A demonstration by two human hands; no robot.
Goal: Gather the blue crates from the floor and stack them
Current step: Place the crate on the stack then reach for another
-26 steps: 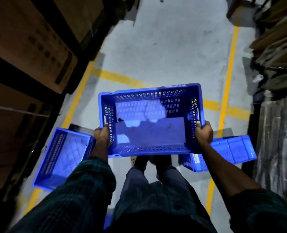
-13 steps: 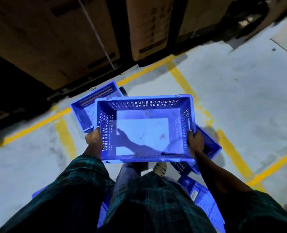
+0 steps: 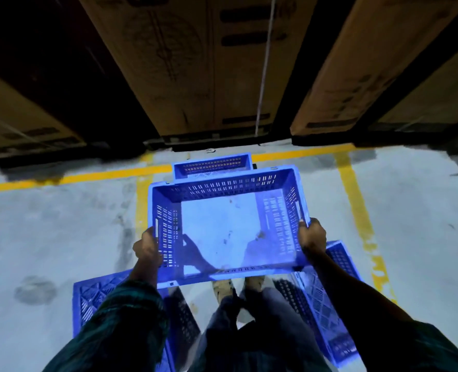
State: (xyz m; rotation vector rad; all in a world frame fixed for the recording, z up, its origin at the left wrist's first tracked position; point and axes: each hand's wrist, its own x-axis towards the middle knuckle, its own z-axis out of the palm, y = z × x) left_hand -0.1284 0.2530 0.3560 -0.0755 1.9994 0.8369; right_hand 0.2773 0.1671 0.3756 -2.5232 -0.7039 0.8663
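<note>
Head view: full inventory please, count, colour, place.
held crate: 1, blue, carried upright and empty in front of the body
floor crates: 3, blue; one ahead by the yellow line, one lower left, one lower right
cardboard boxes: at least 3, brown, along the top
floor lines: yellow, painted on the grey concrete floor
shoes: 2, light, below the held crate
left hand: grip on the crate's left side
right hand: grip on its right rim

Empty blue crate (image 3: 230, 224) held upright; three others (image 3: 212, 163) on floor.
</note>
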